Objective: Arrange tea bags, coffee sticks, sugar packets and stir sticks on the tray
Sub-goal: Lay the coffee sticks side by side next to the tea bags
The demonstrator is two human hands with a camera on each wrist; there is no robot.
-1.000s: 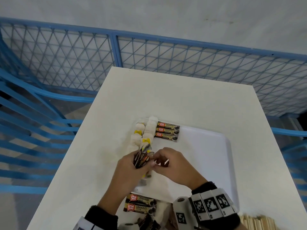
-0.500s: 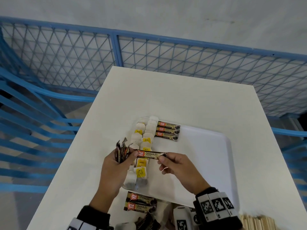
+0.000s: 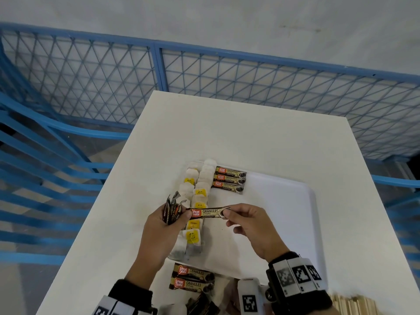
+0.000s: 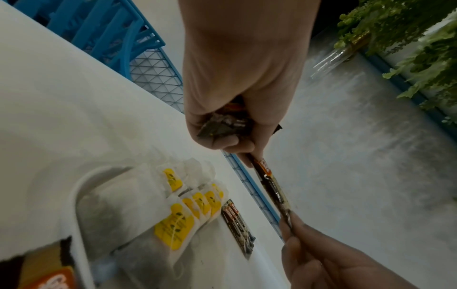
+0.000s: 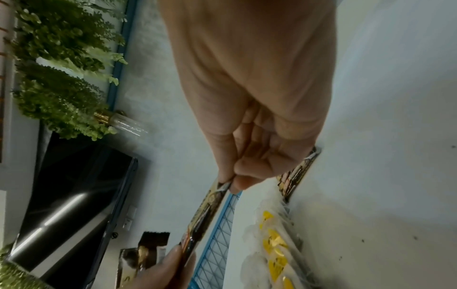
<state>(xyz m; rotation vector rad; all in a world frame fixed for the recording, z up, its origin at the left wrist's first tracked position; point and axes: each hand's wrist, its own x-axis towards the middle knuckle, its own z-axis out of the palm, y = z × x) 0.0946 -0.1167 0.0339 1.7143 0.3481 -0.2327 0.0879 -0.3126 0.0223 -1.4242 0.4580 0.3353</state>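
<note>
The left hand fills the top centre, its fingers curled round a bunch of dark packets. From its thumb a single coffee stick runs towards five o'clock, edge-on, with red and cream print. At that far end the right hand pinches it between fingertips. Below, at seven o'clock, the white tray holds overlapping tea bags with yellow tags, in rows. Just beside them at six o'clock lie three coffee sticks side by side. The tray sits on a white table. A blue mesh fence stands at eleven o'clock and green plants at two o'clock.
</note>
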